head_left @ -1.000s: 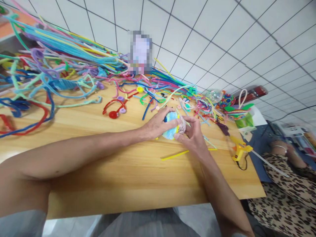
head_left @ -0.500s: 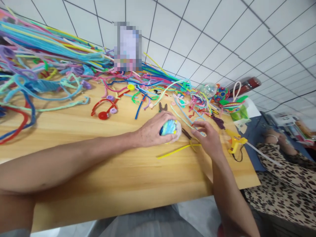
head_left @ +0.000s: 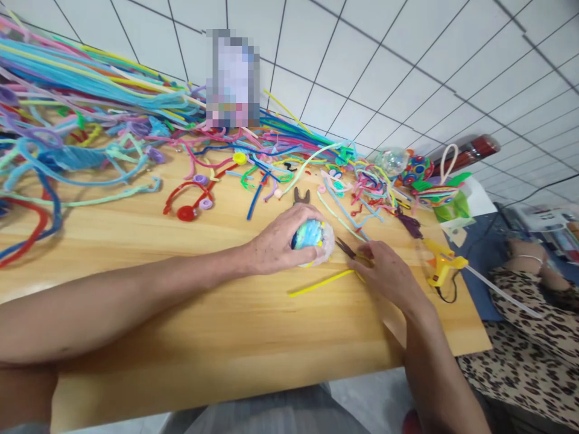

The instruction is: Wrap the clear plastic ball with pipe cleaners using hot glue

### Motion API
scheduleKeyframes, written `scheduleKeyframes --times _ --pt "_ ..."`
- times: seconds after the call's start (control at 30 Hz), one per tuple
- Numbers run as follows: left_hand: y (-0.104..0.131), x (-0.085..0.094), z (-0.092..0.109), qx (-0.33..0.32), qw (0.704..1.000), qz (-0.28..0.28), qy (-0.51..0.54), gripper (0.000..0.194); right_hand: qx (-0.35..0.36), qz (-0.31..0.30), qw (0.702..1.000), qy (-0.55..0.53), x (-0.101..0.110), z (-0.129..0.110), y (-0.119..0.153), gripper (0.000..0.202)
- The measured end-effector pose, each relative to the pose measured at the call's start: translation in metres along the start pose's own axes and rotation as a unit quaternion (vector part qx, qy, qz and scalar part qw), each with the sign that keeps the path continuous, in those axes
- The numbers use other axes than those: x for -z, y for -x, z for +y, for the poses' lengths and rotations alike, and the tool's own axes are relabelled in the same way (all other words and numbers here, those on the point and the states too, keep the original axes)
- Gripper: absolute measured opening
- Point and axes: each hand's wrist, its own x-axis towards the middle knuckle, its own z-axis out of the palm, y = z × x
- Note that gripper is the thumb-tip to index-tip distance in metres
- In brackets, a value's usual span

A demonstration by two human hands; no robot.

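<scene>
My left hand (head_left: pixel 284 238) is wrapped around a ball (head_left: pixel 312 234) partly covered in blue, green and yellow pipe cleaner, with a clear or whitish part showing on its right side. The ball is held low over the table. My right hand (head_left: pixel 384 271) has its fingers around the handles of the scissors (head_left: pixel 347 248), whose dark blades point toward the ball. A yellow pipe cleaner (head_left: pixel 319 284) lies on the table below the scissors, its right end near my right thumb. Dark-jawed pliers (head_left: pixel 302 196) lie just beyond my left hand, their handles hidden.
Heaps of coloured pipe cleaners (head_left: pixel 108 78) lie along the tiled wall. A red pipe-cleaner ring (head_left: pixel 186 212) is at left. At the right edge stands a yellow glue gun (head_left: pixel 443 265) with its cord. Beyond it sits another person in a leopard-print sleeve (head_left: pixel 520 301).
My right hand has come down from above the green strand onto the scissors' handles. My left hand keeps its hold on the ball. The view has shifted slightly.
</scene>
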Motion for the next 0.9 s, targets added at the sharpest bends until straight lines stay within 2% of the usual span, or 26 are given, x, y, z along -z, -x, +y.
scheduleKeyframes --times 0.13,0.23,0.37,0.5,0.6,0.67,0.77,0.8,0.83,0.9 --pt "0.001 0.000 -0.002 -0.014 1.000 0.001 -0.021 0.041 0.046 0.007 0.998 0.043 -0.002 0.002 0.010 0.030" --pt "0.001 0.000 -0.003 -0.029 0.999 0.002 -0.025 0.041 0.071 0.059 0.992 0.091 -0.012 0.001 0.012 0.020" --pt "0.000 0.001 -0.004 -0.036 0.999 0.006 -0.028 0.042 0.064 0.119 0.983 0.123 -0.026 0.000 0.006 0.013" --pt "-0.001 0.001 -0.005 -0.046 0.999 0.008 -0.026 0.042 0.049 0.140 0.988 0.031 -0.025 0.007 0.002 0.014" --pt "-0.001 0.000 -0.006 -0.044 0.999 0.011 -0.025 0.042 0.003 0.171 0.980 -0.098 -0.017 0.013 0.006 0.018" --pt "-0.001 0.000 -0.007 -0.041 0.999 0.011 -0.022 0.043 -0.012 0.177 0.955 -0.240 -0.011 0.013 0.009 0.017" --pt "-0.001 -0.001 -0.008 -0.034 0.999 0.011 -0.018 0.044 0.018 0.124 0.894 -0.430 0.000 0.000 0.014 0.010" --pt "-0.001 -0.001 -0.008 -0.033 0.999 0.010 -0.018 0.044 0.037 0.103 0.884 -0.454 0.005 -0.007 0.015 0.008" --pt "-0.001 -0.001 -0.008 -0.032 0.999 0.009 -0.019 0.044 0.059 0.084 0.887 -0.451 0.010 -0.015 0.016 0.008" --pt "-0.001 0.000 -0.007 -0.033 0.999 0.006 -0.020 0.043 0.114 0.066 0.918 -0.374 0.023 -0.032 0.018 0.009"
